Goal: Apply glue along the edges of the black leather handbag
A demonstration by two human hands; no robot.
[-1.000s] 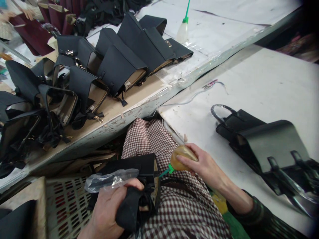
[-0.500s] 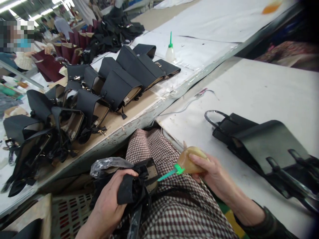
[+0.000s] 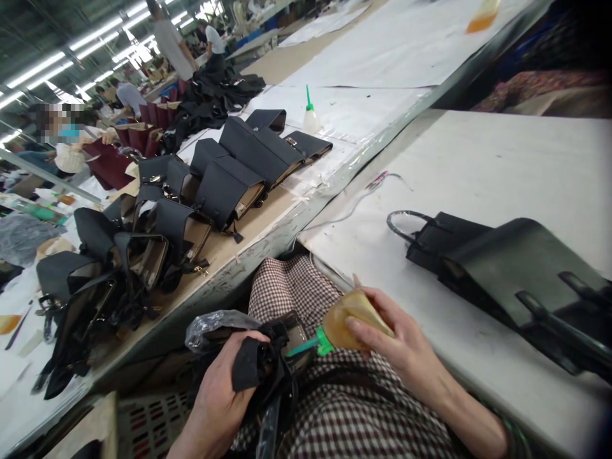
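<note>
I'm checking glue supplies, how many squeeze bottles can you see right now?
3. An amber glue bottle in the right hand, nozzle at the black bag in the left hand; a clear bottle on the far bench; an orange-filled bottle at the top edge. Others may be hidden.

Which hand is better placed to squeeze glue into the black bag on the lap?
Right. The right hand already grips the glue bottle, its green nozzle at the black bag that the left hand holds.
</note>
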